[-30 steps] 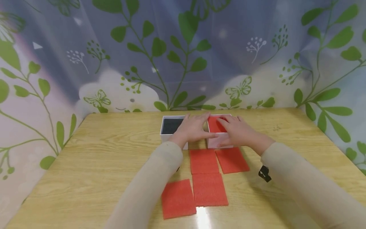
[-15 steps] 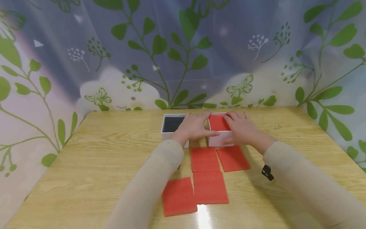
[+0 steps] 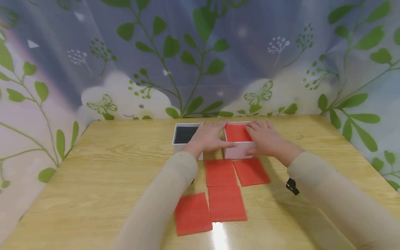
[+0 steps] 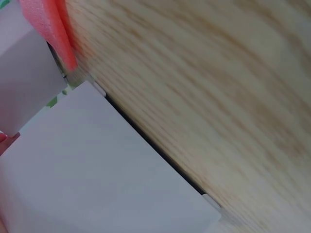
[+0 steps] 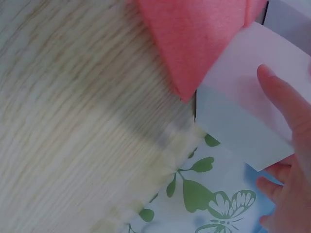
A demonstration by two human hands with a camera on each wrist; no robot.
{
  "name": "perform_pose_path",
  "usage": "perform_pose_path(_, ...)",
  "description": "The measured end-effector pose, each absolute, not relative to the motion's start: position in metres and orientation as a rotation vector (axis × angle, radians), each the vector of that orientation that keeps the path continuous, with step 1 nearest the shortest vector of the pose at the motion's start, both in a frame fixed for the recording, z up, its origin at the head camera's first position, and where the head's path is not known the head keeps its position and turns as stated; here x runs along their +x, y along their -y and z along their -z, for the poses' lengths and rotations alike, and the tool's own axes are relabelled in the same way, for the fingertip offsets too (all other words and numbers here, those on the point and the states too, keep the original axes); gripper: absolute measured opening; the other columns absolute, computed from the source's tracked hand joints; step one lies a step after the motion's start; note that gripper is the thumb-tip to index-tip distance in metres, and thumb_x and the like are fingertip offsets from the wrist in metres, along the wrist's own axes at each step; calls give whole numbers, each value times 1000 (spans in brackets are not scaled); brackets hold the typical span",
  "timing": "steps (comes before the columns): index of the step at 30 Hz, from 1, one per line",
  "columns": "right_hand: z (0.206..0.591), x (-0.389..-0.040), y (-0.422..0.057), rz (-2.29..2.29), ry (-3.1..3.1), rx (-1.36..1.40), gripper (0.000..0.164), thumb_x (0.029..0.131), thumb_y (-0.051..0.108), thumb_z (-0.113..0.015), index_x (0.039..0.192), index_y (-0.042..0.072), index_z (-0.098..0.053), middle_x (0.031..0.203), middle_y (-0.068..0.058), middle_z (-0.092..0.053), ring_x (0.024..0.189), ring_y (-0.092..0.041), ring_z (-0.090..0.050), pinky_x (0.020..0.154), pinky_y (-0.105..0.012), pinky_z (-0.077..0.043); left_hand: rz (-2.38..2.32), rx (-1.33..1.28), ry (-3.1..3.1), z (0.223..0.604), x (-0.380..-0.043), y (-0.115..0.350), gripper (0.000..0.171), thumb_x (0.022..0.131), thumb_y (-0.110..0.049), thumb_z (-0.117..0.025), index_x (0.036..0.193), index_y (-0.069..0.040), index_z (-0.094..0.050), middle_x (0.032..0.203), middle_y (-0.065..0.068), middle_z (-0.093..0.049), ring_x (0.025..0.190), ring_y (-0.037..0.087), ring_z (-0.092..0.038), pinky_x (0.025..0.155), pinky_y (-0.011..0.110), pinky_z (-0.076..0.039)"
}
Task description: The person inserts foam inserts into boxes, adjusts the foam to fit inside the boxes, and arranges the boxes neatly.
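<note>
Two white boxes stand side by side at the back of the table. Red felt-like sheets (image 3: 235,133) lie inside the right box (image 3: 237,152); the left box (image 3: 178,149) has black material (image 3: 185,134) in it. My left hand (image 3: 207,138) reaches over the left box and holds the right box's left side, its thumb across the front. On the other side, my right hand (image 3: 265,140) grips the same box; in the right wrist view the thumb (image 5: 282,94) presses the front wall, while the other fingers are partly hidden behind.
Several red square sheets (image 3: 227,203) lie flat on the wooden table (image 3: 109,173) in front of the boxes. A leaf-patterned curtain (image 3: 193,69) hangs behind the table. Black straps (image 3: 292,186) show under the sleeves.
My right index finger has moved from over the box opening to its right rim. The left hand and both boxes stay put; the head view shifts slightly.
</note>
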State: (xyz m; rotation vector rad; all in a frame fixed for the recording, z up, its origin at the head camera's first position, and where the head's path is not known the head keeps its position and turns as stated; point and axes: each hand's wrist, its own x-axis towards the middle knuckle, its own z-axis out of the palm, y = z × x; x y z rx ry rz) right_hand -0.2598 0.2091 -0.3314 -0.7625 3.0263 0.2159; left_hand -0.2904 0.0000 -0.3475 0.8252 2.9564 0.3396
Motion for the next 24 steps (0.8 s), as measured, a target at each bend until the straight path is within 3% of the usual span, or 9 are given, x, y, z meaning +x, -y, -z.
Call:
perform_pose_path(4, 325, -254, -207, -268, -3017, -820, 78, 73, 46, -76, 129, -2, -50, 133, -19, -47, 126, -39, -36, 104, -65, -8, -334, 800, -2939, 347, -290, 2, 101, 73, -80, -47, 151, -23, -18, 151, -7, -27, 133, 20, -35, 111, 51, -6)
perform_pose_path(8, 316, -245, -208, -338, -3037, -908, 54, 72, 38, -79, 110, 4, -63, 115, -14, -59, 113, -35, -49, 104, -65, -10, -335, 804, -2937, 346, -290, 2, 101, 72, -81, -46, 151, -23, -18, 151, -7, -26, 132, 19, -35, 111, 51, -6)
perform_pose_path(13, 312, -239, -209, -369, -3030, -1016, 33, 74, 29, -79, 97, 8, -68, 103, -7, -63, 104, -30, -54, 104, -64, -12, -333, 783, -2945, 345, -290, 4, 102, 71, -82, -46, 151, -24, -18, 151, -8, -25, 133, 19, -35, 111, 50, -5)
perform_pose_path(18, 313, -236, -210, -324, -3038, -1076, 30, 75, 26, -78, 96, 8, -68, 99, -7, -63, 100, -30, -56, 103, -63, -19, -329, 778, -2935, 346, -291, 2, 102, 71, -81, -46, 151, -25, -17, 152, -8, -24, 133, 21, -34, 111, 50, -5)
perform_pose_path(24, 315, -234, -208, -130, -3049, -1224, 27, 75, 21, -78, 94, 5, -68, 89, -6, -62, 87, -27, -59, 90, -49, -41, -334, 788, -2943, 346, -291, 0, 101, 72, -80, -47, 151, -23, -18, 151, -7, -27, 132, 21, -35, 111, 51, -6)
